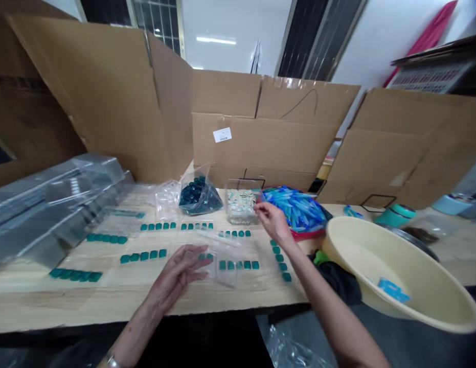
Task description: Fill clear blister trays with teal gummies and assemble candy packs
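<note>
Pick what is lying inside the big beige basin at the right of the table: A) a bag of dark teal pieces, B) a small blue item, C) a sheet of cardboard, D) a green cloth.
B: a small blue item lies on the inner surface of the beige plastic basin.

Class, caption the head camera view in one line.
Left hand over rows of teal pieces on a wooden table; right hand beside a clear box.
</note>
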Motion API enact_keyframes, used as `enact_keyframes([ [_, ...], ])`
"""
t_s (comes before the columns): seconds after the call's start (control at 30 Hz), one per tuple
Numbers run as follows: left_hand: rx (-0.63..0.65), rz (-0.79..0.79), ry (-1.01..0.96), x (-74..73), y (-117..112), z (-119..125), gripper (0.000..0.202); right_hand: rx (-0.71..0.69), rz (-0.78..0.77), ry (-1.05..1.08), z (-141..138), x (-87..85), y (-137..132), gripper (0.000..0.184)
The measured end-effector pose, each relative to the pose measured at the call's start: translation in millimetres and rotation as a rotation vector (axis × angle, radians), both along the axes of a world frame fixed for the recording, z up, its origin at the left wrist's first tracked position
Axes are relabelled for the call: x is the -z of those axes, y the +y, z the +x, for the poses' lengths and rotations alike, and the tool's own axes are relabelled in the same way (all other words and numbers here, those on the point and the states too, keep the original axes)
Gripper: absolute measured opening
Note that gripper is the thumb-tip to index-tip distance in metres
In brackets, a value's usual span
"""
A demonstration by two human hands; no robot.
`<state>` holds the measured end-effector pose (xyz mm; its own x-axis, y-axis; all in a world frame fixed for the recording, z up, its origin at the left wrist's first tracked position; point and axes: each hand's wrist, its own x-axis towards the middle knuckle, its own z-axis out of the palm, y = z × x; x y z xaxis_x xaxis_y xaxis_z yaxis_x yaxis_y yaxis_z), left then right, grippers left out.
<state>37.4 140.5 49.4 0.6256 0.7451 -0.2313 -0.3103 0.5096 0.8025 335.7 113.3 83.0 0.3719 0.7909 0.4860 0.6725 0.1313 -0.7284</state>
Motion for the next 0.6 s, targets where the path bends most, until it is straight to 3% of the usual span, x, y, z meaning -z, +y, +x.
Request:
enact_keyframes([
  [0.1,0.223,-0.025,-0.055,2.8,6.9,40.0,0.018,-0.055,-0.208,-0.312,51.3,-11.5,31.5,0.016],
  [0.27,0.397,-0.038,-0.101,10.8,19.7,87.3,0.017,-0.382,-0.532,-0.447,75.6,-4.8,70.9,0.024],
  [0.37,0.430,-0.041,-0.083,15.8,27.2,99.6,0.017,-0.425,-0.584,-0.595,83.6,6.1,91.4,0.022],
  [0.5,0.461,-0.075,-0.077,25.0,31.1,106.9,0.016,-0.597,-0.617,-0.804,90.3,28.6,122.1,0.046],
  [0.6,0.478,-0.121,-0.086,31.8,31.4,108.2,0.016,-0.689,-0.673,-0.913,85.0,45.0,136.5,0.048],
])
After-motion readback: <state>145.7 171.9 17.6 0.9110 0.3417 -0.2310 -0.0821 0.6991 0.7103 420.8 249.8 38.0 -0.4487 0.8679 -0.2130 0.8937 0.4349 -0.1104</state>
